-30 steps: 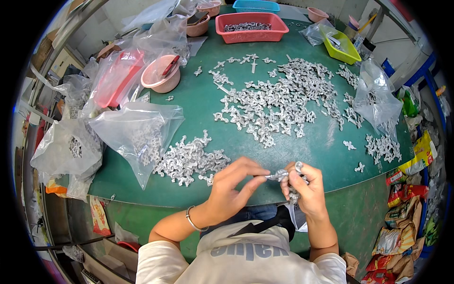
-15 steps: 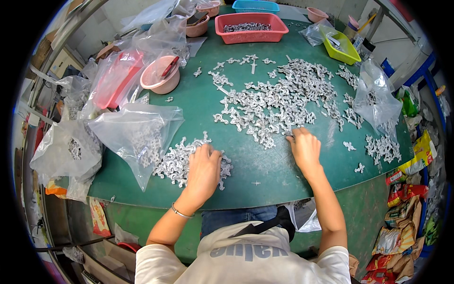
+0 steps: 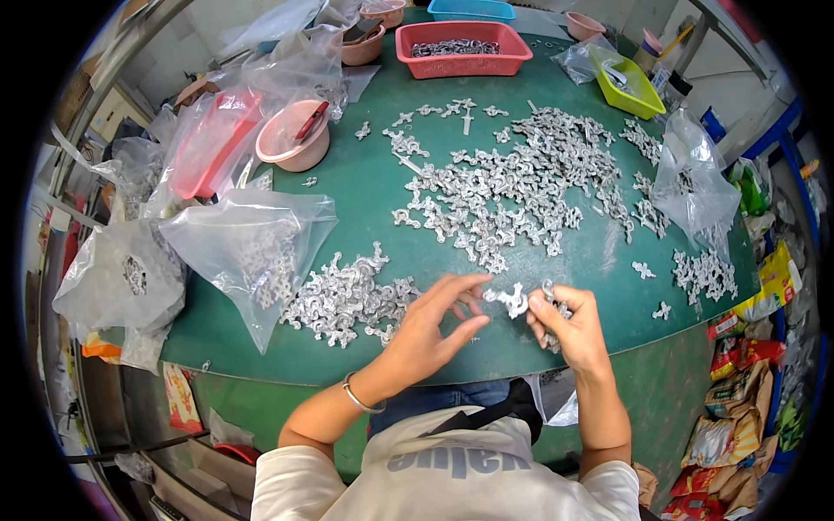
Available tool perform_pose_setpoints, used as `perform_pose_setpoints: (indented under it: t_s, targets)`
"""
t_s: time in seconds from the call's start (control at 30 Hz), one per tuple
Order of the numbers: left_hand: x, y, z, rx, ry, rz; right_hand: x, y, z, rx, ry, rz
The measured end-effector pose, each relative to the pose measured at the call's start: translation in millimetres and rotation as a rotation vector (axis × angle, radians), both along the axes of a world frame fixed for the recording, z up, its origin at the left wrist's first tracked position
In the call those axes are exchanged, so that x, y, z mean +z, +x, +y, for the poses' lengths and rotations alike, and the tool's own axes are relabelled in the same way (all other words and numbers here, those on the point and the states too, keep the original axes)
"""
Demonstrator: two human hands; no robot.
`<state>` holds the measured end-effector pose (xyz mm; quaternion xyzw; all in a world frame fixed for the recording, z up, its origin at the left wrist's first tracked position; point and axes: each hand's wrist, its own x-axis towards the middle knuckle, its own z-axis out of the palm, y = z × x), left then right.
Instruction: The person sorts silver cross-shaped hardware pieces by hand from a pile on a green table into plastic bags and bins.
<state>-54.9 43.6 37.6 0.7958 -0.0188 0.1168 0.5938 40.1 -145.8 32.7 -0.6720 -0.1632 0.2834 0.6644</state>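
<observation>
My right hand (image 3: 573, 328) is closed around a few small silvery metal castings, and one lobed metal casting (image 3: 511, 300) sticks out from its fingertips toward the left. Facing that casting, my left hand (image 3: 434, 328) has its thumb and fingers spread, with nothing visible between them. Beside the left hand lies a small pile of similar castings (image 3: 334, 300). Beyond both hands a much larger heap of them (image 3: 521, 187) spreads across the green tabletop (image 3: 365, 204).
At the left are a clear plastic bag of castings (image 3: 256, 239) and a pink bowl (image 3: 291, 156) with a red-handled tool. A red basket (image 3: 463, 65) stands at the back. To the right are a yellow-green basket (image 3: 632, 91), another plastic bag (image 3: 695, 187) and a few castings (image 3: 704, 275).
My left hand has left the small pile and moved right, its fingers opening. The right hand has drawn back from the large heap toward me, bringing castings with it.
</observation>
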Motion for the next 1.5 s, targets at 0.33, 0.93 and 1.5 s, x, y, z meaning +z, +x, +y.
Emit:
perform_pose_setpoints:
  t_s: [0.33, 0.93, 1.5]
  targets:
    - [8.8, -11.1, -8.7, 0.015, -0.009, -0.137, 14.3, -21.4, -2.6, 0.047, 0.15, -0.05]
    - [-38.0, -18.0, 41.8, 0.33, 0.837, 0.079, -52.5, 67.3, -6.1, -0.313, -0.862, -0.957]
    - [-32.8, -11.0, 25.1, 0.314, 0.827, 0.008, -65.4, 75.8, -24.8, -0.509, -0.61, -1.035]
